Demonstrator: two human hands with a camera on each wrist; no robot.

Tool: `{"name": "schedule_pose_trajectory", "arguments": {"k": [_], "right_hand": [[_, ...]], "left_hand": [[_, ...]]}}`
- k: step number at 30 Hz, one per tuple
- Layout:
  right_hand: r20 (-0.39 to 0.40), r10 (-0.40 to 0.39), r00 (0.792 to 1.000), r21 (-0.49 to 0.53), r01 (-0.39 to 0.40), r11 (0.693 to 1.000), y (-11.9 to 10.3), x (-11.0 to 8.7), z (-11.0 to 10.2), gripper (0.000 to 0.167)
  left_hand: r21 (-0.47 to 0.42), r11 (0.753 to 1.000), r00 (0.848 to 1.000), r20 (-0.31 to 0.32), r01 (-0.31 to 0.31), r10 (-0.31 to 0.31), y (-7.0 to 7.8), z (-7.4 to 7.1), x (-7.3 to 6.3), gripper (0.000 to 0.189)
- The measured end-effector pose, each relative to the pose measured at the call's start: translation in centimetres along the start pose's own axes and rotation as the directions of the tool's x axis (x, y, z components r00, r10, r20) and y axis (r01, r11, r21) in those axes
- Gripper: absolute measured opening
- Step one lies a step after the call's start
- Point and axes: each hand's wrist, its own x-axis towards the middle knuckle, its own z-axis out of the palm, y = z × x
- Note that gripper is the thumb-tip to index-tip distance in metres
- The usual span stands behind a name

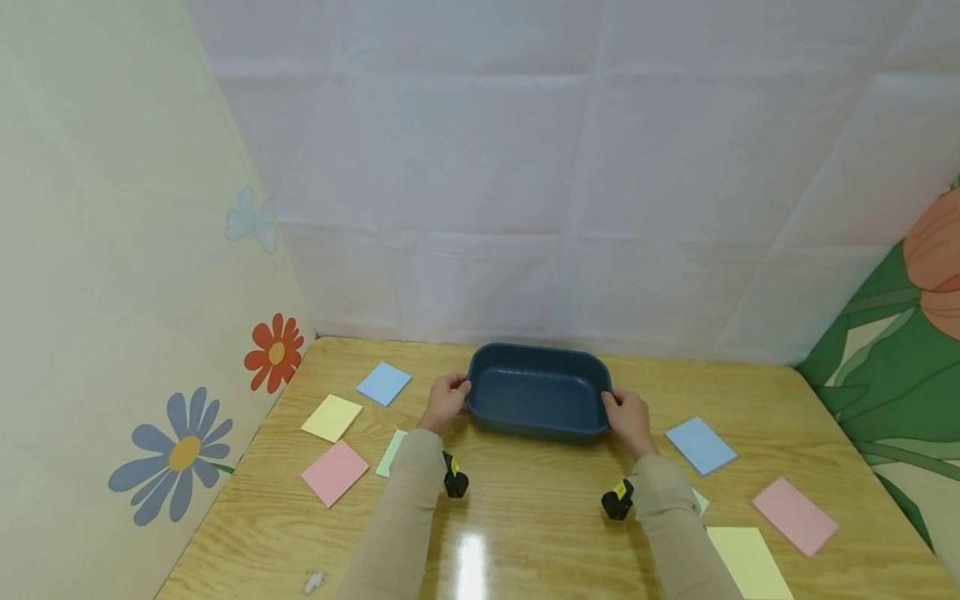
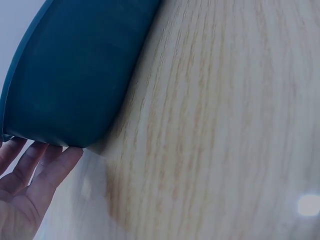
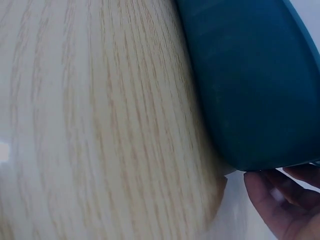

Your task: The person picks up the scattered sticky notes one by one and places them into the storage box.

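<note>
An oblong dark blue plastic basin [image 1: 536,392] with rounded corners and nothing in it sits toward the back of the wooden table [image 1: 525,500]. My left hand [image 1: 445,402] grips its left end, with the thumb at the rim. At the opposite end my right hand [image 1: 630,421] holds it the same way. In the left wrist view, the fingers [image 2: 50,175] lie against the end wall of the basin [image 2: 75,75], which looks teal here. The right wrist view has the right hand's fingers [image 3: 265,197] under the rim at the basin's [image 3: 255,85] near end.
Left of the basin lie sticky notes: blue [image 1: 384,383], yellow [image 1: 332,417], pink [image 1: 335,473] and a partly covered green [image 1: 390,454]. On the right are blue [image 1: 701,446], pink [image 1: 795,515] and yellow [image 1: 750,562] ones. A white cloth [image 1: 525,208] hangs behind the table.
</note>
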Motion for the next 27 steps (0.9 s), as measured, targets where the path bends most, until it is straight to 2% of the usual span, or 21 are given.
{"name": "schedule_pose_trajectory", "arguments": {"k": [10, 20, 27], "right_hand": [[0.029, 0.003, 1.000, -0.026, -0.002, 1.000, -0.18, -0.27, -0.08, 0.029], [0.014, -0.014, 1.000, -0.031, 0.015, 0.999, 0.16, -0.32, 0.07, 0.027], [0.024, 0.007, 1.000, -0.010, -0.007, 1.000, 0.29, -0.38, 0.13, 0.028]], "left_hand": [[-0.014, 1.000, 1.000, -0.002, -0.027, 0.027, -0.15, -0.11, -0.50, 0.028], [-0.013, 1.000, 1.000, -0.004, -0.026, 0.026, -0.40, -0.11, -0.73, 0.027], [-0.040, 0.999, 1.000, 0.002, -0.023, 0.023, -0.52, -0.14, -0.95, 0.028]]}}
